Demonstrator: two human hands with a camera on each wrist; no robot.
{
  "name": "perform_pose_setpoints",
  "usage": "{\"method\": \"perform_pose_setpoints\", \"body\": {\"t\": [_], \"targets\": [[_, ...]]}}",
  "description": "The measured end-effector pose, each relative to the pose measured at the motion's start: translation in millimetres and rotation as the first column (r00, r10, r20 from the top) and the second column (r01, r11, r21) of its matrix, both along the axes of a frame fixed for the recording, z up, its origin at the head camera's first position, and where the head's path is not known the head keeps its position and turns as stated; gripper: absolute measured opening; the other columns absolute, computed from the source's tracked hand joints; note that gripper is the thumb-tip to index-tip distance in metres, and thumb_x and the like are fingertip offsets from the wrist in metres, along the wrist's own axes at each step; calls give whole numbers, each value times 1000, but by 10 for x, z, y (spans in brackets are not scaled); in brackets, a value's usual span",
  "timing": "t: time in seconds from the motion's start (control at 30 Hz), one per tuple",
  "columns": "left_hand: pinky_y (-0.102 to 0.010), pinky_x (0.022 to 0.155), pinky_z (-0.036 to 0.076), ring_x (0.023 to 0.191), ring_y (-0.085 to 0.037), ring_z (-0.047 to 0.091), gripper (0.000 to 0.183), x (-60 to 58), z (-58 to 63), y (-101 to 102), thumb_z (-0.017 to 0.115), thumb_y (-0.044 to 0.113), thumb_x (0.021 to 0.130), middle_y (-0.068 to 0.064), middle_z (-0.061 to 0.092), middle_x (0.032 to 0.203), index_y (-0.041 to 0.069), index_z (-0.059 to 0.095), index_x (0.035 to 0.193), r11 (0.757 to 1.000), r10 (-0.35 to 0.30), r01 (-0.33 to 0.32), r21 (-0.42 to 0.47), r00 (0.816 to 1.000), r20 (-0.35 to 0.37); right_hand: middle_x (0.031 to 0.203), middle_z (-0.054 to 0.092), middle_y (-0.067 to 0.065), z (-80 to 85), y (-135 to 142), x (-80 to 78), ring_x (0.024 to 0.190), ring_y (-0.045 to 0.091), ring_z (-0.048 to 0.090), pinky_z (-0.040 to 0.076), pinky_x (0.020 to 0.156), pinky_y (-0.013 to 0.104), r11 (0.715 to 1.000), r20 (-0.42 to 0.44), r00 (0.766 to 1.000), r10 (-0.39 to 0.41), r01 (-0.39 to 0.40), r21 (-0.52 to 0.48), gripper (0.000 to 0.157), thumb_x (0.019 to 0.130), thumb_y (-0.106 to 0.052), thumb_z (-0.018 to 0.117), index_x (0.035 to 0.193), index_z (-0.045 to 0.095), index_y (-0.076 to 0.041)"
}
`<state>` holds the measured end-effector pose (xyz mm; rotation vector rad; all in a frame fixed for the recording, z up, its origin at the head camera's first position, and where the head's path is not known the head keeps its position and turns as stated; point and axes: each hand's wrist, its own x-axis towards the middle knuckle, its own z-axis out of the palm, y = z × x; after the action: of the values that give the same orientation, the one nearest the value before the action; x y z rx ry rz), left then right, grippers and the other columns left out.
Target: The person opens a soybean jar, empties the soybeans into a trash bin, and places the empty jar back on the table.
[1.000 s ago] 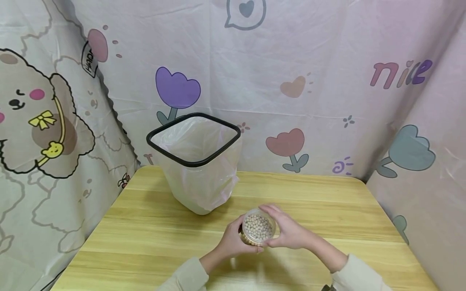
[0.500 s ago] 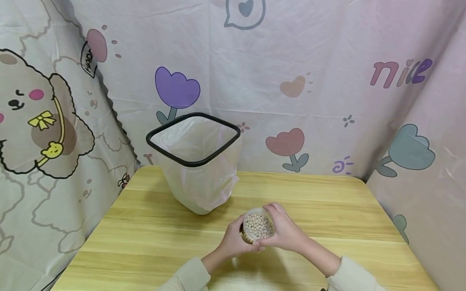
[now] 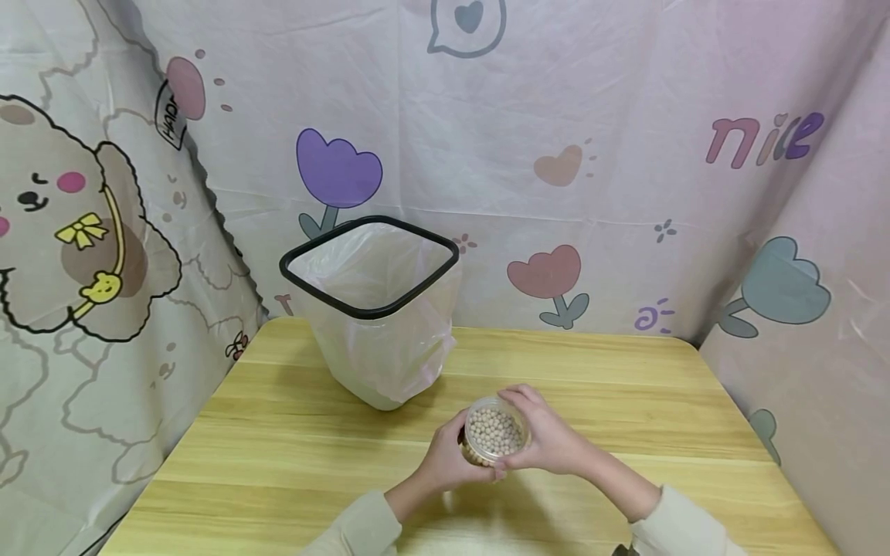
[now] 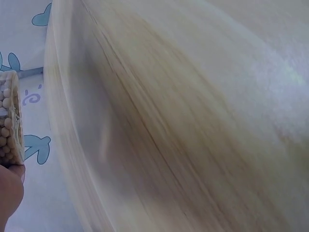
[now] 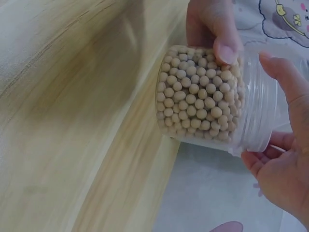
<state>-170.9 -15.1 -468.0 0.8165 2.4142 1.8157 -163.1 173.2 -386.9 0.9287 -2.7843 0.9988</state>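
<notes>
A clear plastic jar (image 3: 495,432) full of small beige balls is held above the front of the table. My left hand (image 3: 446,461) grips its body from the left, thumb along the side. Around the jar's clear top, my right hand (image 3: 545,439) curls its fingers and thumb from the right. In the right wrist view the jar (image 5: 198,96) lies tilted across the picture, with the left hand (image 5: 212,21) on its ball-filled body and the right hand (image 5: 285,174) at the ridged clear end. The left wrist view catches only part of the jar (image 4: 7,121).
A bin with a black rim (image 3: 371,313) and a pale plastic bag lining stands at the back left of the wooden table (image 3: 591,378). Printed cloth (image 3: 626,93) hangs behind the table and along both sides.
My right hand turned round the jar's top, its fingers moving towards the left hand, then shifted slightly back to the right. The left hand and jar stayed nearly in place.
</notes>
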Motion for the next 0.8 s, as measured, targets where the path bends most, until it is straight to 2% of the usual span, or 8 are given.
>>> {"method": "perform_pose_setpoints", "body": {"t": [0.37, 0.57, 0.7, 0.8], "targets": [[-23, 96, 47, 111, -17, 57, 87, 6, -6, -31, 86, 21, 60, -4, 57, 125, 9, 43, 134, 996, -83, 83, 18, 996, 36, 130, 48, 18, 23, 85, -33, 116, 37, 50, 45, 95, 56, 991, 14, 991, 133, -134, 8, 83, 60, -15, 82, 131, 43, 4], [-22, 95, 47, 110, -15, 58, 84, 11, -16, -41, 85, 19, 60, -4, 58, 123, 8, 44, 132, 993, -114, 113, 25, 992, 51, 134, 46, 19, 46, 122, -37, 121, 39, 46, 41, 97, 59, 985, 70, 983, 172, -172, 7, 83, 61, -12, 81, 133, 42, 1], [-23, 94, 48, 109, -15, 58, 83, 10, -42, -25, 85, 21, 60, -5, 58, 122, 9, 44, 132, 995, -93, 92, 27, 995, 42, 138, 41, 25, 38, 96, -21, 124, 43, 43, 40, 97, 61, 991, 81, 987, 136, -137, 5, 90, 61, -19, 81, 135, 36, 5], [-23, 93, 49, 109, -17, 58, 82, 9, -55, -8, 84, 24, 62, -5, 58, 122, 7, 44, 132, 998, -60, 59, 16, 998, 22, 136, 41, 26, 16, 34, 6, 122, 42, 44, 42, 97, 58, 999, 52, 998, 37, -38, 14, 97, 60, -32, 83, 135, 35, 8]]}}
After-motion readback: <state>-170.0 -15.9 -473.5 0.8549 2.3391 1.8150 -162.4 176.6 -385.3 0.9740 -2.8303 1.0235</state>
